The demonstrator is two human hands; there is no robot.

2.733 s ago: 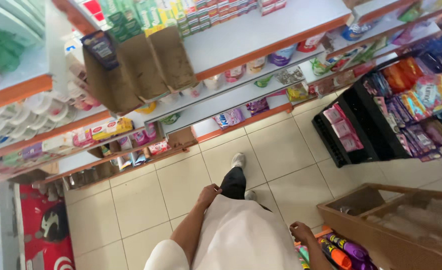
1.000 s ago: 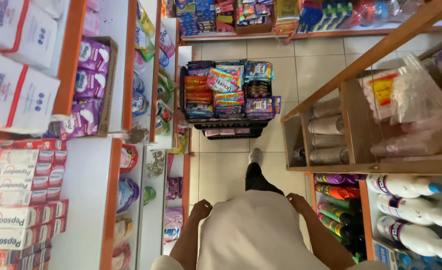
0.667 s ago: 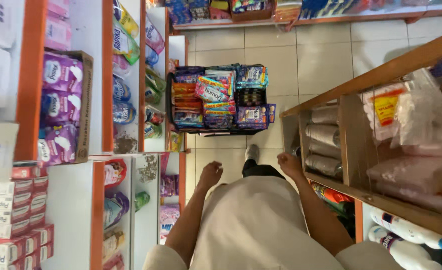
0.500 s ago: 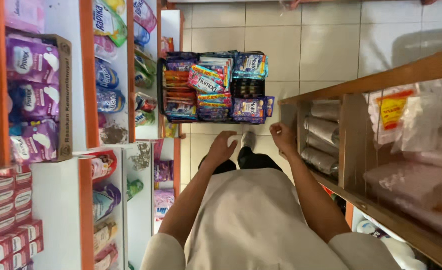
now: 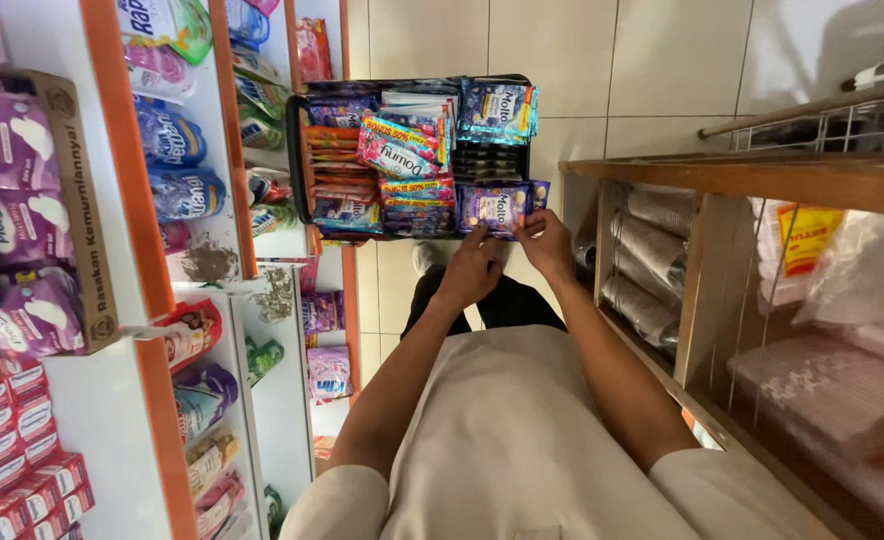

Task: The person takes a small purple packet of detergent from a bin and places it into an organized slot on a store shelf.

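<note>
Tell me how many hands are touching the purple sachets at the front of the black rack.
2: the left hand and the right hand, side by side on the purple sachets at the near edge of the black rack.

Head-worn camera, steeply downward over torso toward nearby sachet rack (image 5: 412, 155) and floor.

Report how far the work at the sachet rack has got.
Done: the black rack already holds rows of sachets. In hand: the left hand and right hand both grip the purple sachet strip at its lower front. Left: the strip is not yet released.
</note>
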